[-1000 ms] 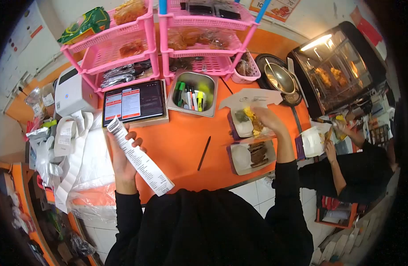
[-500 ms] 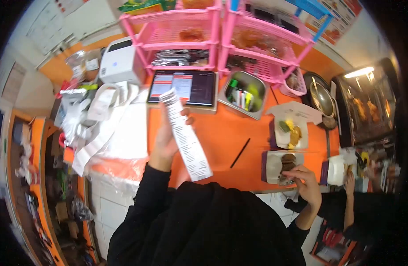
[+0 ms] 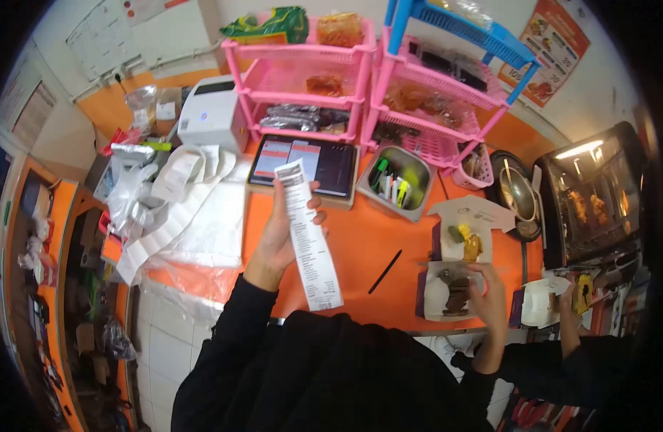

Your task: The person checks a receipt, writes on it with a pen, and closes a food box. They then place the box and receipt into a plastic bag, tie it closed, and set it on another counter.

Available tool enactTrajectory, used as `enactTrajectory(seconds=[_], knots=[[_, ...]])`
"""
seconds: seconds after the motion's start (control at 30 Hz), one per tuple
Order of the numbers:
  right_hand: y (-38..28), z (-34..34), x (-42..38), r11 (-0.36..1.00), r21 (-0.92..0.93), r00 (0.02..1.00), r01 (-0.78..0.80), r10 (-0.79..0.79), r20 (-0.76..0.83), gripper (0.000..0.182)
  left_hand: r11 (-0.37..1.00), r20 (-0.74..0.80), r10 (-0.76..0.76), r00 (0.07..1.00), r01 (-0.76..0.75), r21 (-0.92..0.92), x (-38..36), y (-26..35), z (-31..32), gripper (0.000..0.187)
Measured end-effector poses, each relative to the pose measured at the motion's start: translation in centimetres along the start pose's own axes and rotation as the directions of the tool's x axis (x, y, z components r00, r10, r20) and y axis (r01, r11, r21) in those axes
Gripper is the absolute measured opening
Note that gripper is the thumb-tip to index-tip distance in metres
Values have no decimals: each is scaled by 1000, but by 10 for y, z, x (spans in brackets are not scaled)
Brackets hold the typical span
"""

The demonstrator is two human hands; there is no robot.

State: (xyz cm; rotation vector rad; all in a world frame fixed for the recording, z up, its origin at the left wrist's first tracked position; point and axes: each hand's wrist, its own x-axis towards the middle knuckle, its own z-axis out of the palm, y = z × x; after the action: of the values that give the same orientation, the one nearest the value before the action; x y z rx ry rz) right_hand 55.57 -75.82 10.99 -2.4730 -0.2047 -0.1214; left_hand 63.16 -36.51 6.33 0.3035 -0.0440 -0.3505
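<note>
Fingers of the left hand (image 3: 281, 234) close on a long printed receipt (image 3: 313, 252), thumb on one side and the other fingertips showing past its far edge. This grip holds the slip raised over the bench (image 3: 360, 248), print facing up toward the head; the smallest lines are too small to read.

The right hand (image 3: 487, 297) has its fingers bent and somewhat parted over the side of the nearer open box (image 3: 433, 291). Its fingertips are beside the dark brown slices (image 3: 457, 295); blur makes it impossible to tell whether this grip touches or pinches any of them.

Just beyond the right grip, the farther box (image 3: 446, 248) lies open, with yellow food (image 3: 473, 248) inside. Between the two grips, a dark thin stick (image 3: 385, 272) lies slantwise on the bench. Beyond the left grip is a tablet (image 3: 335, 173), partly covered by the receipt, with a metal tub (image 3: 421, 193) of markers beside it.

To the left of the left grip, a curling paper strip (image 3: 148, 248) runs over white plastic sheets (image 3: 216, 234). Outward from the right grip, a co-worker's hand (image 3: 566, 299) is at another white box (image 3: 539, 302); its contents are hard to make out, and the co-worker is cut off by the dark edge of the view.
</note>
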Motion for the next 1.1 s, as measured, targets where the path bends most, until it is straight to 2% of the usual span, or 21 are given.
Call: enactTrajectory(seconds=[0.07, 0.13, 0.2, 0.23, 0.27, 0.33, 0.4, 0.47, 0.53, 0.57, 0.6, 0.63, 0.67, 0.73, 0.77, 0.83, 0.87, 0.9, 1.0, 1.1], knots=[[-36, -39, 27, 992, 82, 992, 96, -101, 71, 15, 998, 35, 8, 999, -6, -63, 3, -1, -6, 55], [-57, -70, 61, 962, -32, 961, 272, -273, -40, 17, 997, 58, 46, 997, -42, -61, 4, -3, -10, 53], [-90, -99, 111, 907, -239, 894, 346, -397, -210, 18, 997, 29, 33, 999, -32, -65, 5, -1, -14, 55], [-104, -110, 140, 892, -148, 846, 426, -451, -285, 19, 998, -20, 43, 999, -43, -37, 5, -1, -11, 55], [-103, -119, 177, 837, -266, 745, 479, -547, -380, 20, 998, -41, 58, 997, -59, -13, 4, 0, -11, 55], [-102, -143, 260, 838, -168, 717, 519, -534, -449, 23, 995, -86, 101, 991, -100, 16, 0, 1, -11, 55], [-100, -158, 340, 884, -123, 756, 451, -452, -474, 28, 990, -127, 143, 982, -141, 24, -2, 4, -12, 55], [-84, -164, 418, 926, -232, 800, 299, -375, -468, 38, 986, -117, 166, 979, -167, -1, -4, 7, -19, 55], [-104, -165, 444, 985, -175, 947, 3, -59, -315, 33, 980, -109, 198, 974, -200, -7, -6, 11, -30, 53], [-112, -159, 457, 974, -172, 970, -149, 110, -216, 31, 977, -101, 212, 972, -214, -9, -5, 14, -34, 52], [-108, -156, 470, 969, -114, 959, -218, 191, -208, 33, 972, -107, 230, 967, -233, -12, -4, 17, -38, 52], [-97, -163, 491, 895, -446, 1000, -14, 10, -11, 32, 966, -134, 253, 958, -258, -19, -9, 17, -45, 51], [-87, -170, 510, 701, -667, 967, 253, -171, 186, 31, 962, -94, 267, 959, -271, -40, -9, 20, -56, 48], [-68, -173, 550, 780, -621, 995, 78, -100, 0, 29, 954, -92, 275, 957, -283, -101, -8, 23, -48, 46], [-60, -174, 568, 816, -579, 994, -3, -62, -93, 31, 954, -132, 283, 950, -293, -63, -8, 25, -51, 48], [-66, -174, 541, 948, -259, 916, 183, -260, -306, 31, 954, -189, 289, 939, -299, -30, -7, 24, -35, 52], [-72, -172, 525, 937, -130, 846, 326, -350, -402, 32, 957, -188, 283, 941, -289, -6, -6, 25, -32, 53], [-84, -172, 501, 922, -80, 787, 378, -366, -497, 31, 962, -169, 273, 947, -273, 22, -4, 26, -28, 54], [-90, -186, 458, 862, -375, 608, 341, -507, -611, 33, 969, -186, 246, 951, -247, 16, 1, 24, -19, 56], [-97, -190, 380, 887, -233, 624, 398, -448, -640, 39, 973, -164, 228, 960, -229, 13, 5, 20, -15, 55]])
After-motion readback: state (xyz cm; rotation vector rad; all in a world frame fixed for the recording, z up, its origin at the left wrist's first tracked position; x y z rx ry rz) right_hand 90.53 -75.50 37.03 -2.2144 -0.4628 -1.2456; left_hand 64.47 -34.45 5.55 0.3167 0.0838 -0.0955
